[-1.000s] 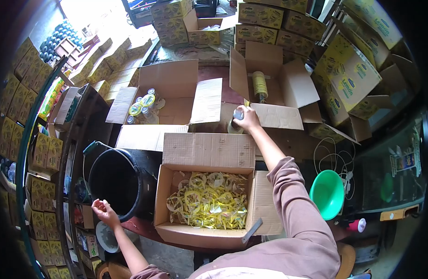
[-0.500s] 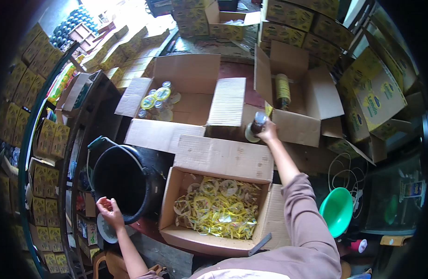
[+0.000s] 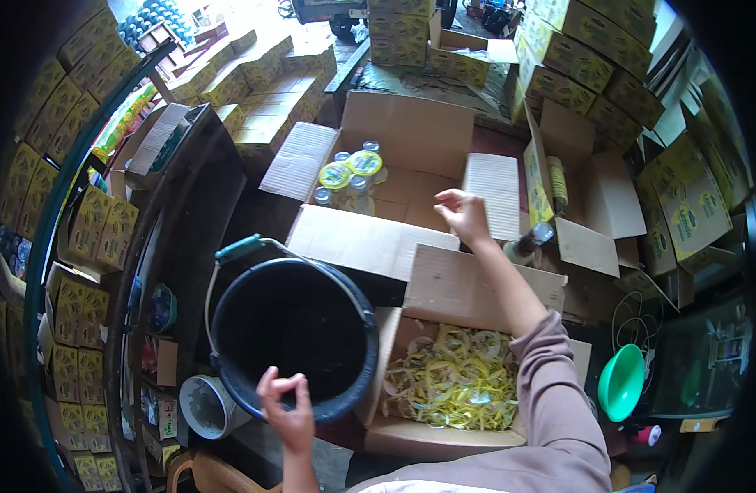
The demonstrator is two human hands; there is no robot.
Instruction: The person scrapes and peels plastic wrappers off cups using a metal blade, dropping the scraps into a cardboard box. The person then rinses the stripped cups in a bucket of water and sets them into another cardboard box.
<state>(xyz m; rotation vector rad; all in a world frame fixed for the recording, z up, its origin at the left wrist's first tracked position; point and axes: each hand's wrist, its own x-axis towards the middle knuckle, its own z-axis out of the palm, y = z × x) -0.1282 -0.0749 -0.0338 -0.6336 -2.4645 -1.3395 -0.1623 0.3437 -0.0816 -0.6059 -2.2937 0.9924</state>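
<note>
My right hand (image 3: pixel 466 217) is over the front of a cardboard box (image 3: pixel 411 123), fingers bent but apart, with nothing visible in them. Inside that box are clear cups with yellow printed lids (image 3: pixel 365 163). Behind my right wrist, a dark-filled clear container (image 3: pixel 527 245) is on the table, partly hidden by my arm. My left hand (image 3: pixel 289 409) hovers at the near rim of a black bucket (image 3: pixel 369 386), its fingers loosely curved and holding nothing. Below my right forearm sits a box (image 3: pixel 427 440) full of yellow and clear plastic scraps (image 3: pixel 456 378).
Another open box (image 3: pixel 587 246) on the right holds a stack of yellow-rimmed cups (image 3: pixel 557 185). A green bowl (image 3: pixel 622 382) is at far right. A white pail (image 3: pixel 204 407) stands beside the bucket. Printed cartons (image 3: pixel 287 107) are piled around, and a dark shelf (image 3: pixel 205 189) runs along the left.
My right hand has let go of the dark-filled container and moved left to the lidded-cup box. My left hand has come to the bucket's near rim. The view has swung left.
</note>
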